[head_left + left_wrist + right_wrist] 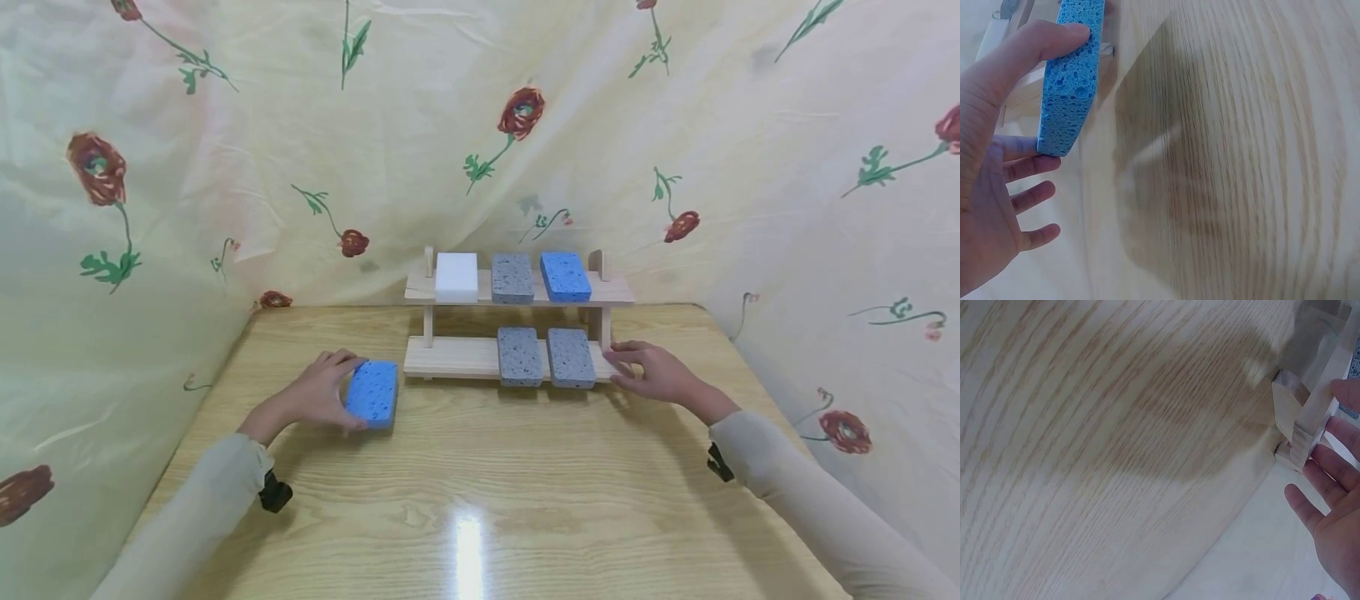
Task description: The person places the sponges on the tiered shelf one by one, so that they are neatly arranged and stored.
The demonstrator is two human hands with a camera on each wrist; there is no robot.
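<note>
My left hand (318,393) pinches a blue sponge (373,393) between thumb and fingers, left of a small two-tier wooden rack (450,357). In the left wrist view the thumb lies on the face of the sponge (1071,72), fingers at its far edge, and a shadow falls on the table below. My right hand (654,372) holds the right end of the rack's lower shelf. The right wrist view shows thumb and fingers around the end of that board (1315,419). Two grey sponges (519,357) lie side by side on the lower shelf, toward its right.
On the upper shelf lie a white sponge (456,277), a grey sponge (512,278) and another blue sponge (566,277). The rack stands near the back of the wood-grain table (390,517). Flower-printed cloth (390,150) hangs behind and at both sides.
</note>
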